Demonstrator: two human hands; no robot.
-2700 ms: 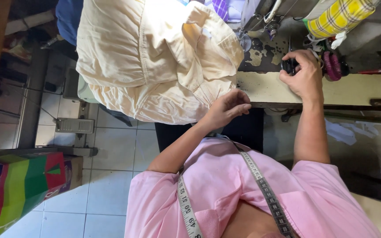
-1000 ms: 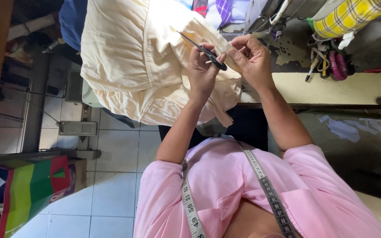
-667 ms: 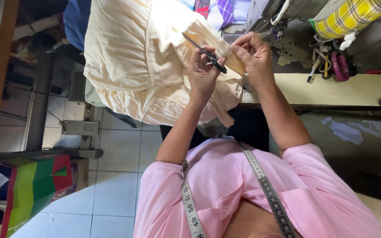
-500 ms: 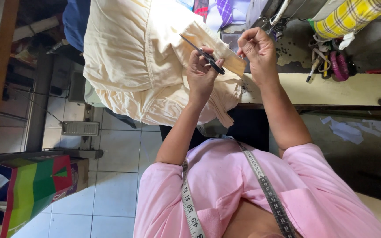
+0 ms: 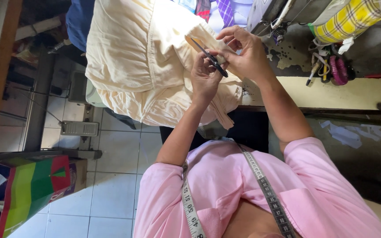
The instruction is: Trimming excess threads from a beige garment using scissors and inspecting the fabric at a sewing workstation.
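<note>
Left hand (image 5: 206, 77) hides scissors (image 5: 209, 56) handles; cloth (image 5: 146, 61) cropped.

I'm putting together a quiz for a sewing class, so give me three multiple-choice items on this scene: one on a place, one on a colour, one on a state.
1. Where is the tape measure?
A. On the floor
B. Draped round the person's neck, over the pink shirt
C. Rolled up on the table

2. What colour is the cloth in hand?
A. Cream
B. Red
C. Black

3. How are the scissors?
A. Lying on the table
B. Hanging from a hook
C. Held in the left hand, against the cloth

Answers:
1 B: both ends of the tape run down the chest.
2 A: the whole bundle is pale cream.
3 C: the left fingers grip the dark handle while the right hand pinches the cloth beside the blades.
</note>
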